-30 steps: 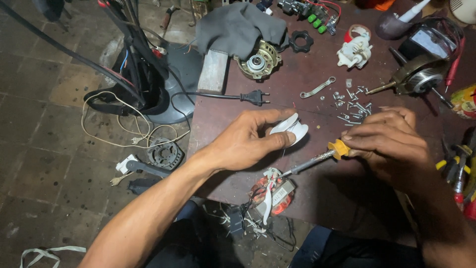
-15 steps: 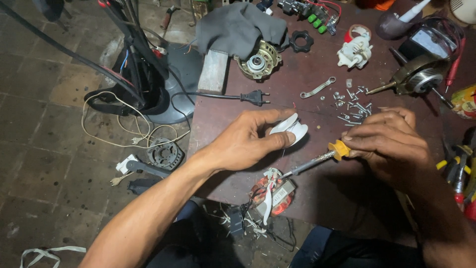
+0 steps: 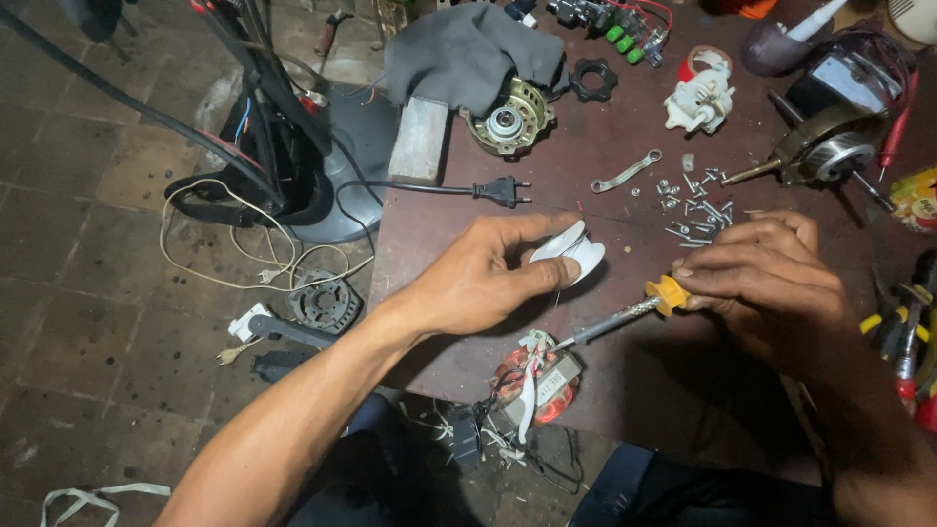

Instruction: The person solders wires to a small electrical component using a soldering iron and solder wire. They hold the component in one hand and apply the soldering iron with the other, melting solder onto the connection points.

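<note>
My left hand (image 3: 483,278) grips a small white spool (image 3: 571,256) between thumb and fingers, just above the dark red table (image 3: 625,410). My right hand (image 3: 771,283) holds a soldering iron by its yellow collar (image 3: 669,293); the metal shaft (image 3: 610,320) slants down to the left. Its tip rests at a copper-wound coil with white wires (image 3: 532,381) near the table's front edge.
Loose screws (image 3: 693,200) and a flat metal link (image 3: 625,173) lie behind my hands. A black plug (image 3: 503,190), a motor part (image 3: 508,122), grey cloth (image 3: 459,49), a fan motor (image 3: 830,146) and hand tools (image 3: 903,332) surround them. A fan base (image 3: 342,166) and cables sit on the floor.
</note>
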